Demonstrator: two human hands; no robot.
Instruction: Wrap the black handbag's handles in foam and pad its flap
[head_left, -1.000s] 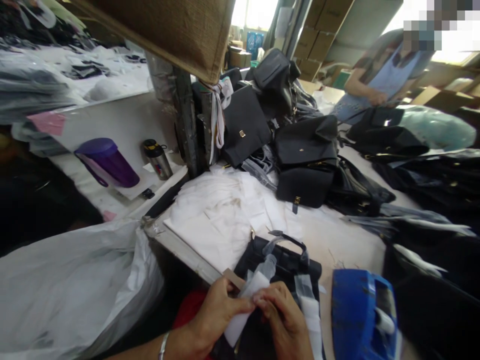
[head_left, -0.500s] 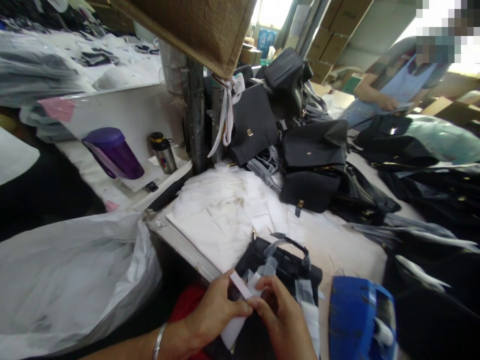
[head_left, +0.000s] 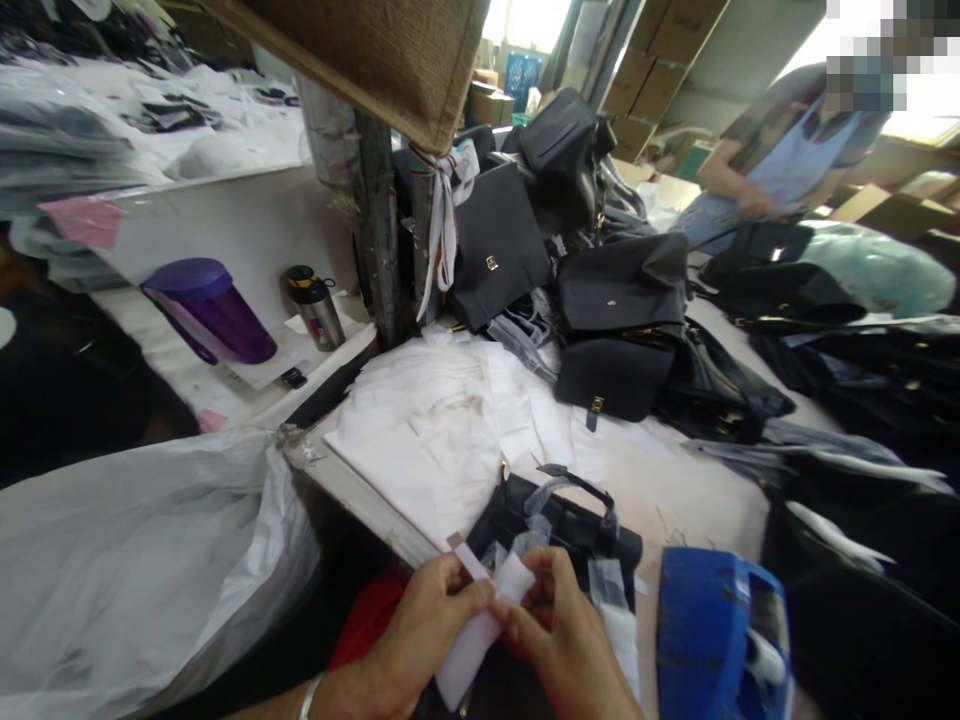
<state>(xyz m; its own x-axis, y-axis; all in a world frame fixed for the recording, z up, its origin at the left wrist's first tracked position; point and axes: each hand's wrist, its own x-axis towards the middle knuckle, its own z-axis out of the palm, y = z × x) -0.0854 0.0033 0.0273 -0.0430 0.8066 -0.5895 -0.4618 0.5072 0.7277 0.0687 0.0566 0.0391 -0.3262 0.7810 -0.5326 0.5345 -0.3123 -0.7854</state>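
White foam-like wrap (head_left: 461,665) sits between the hands, over the near part of a black handbag (head_left: 499,508). I see the left hand (head_left: 424,625) pinching a pale strip (head_left: 471,560), the right hand (head_left: 562,630) pinching the wrap's edge. I'd call it part done: strip end sticks up, not laid flat. Second white wrap (head_left: 621,635), bag's right side, looks finished. Beyond: blue dispenser (head_left: 694,630), white sheets (head_left: 427,400), more black bags (head_left: 615,285), co-worker (head_left: 780,150).

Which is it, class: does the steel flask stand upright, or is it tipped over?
Upright: the flask has its black cap at the top, steel body below.
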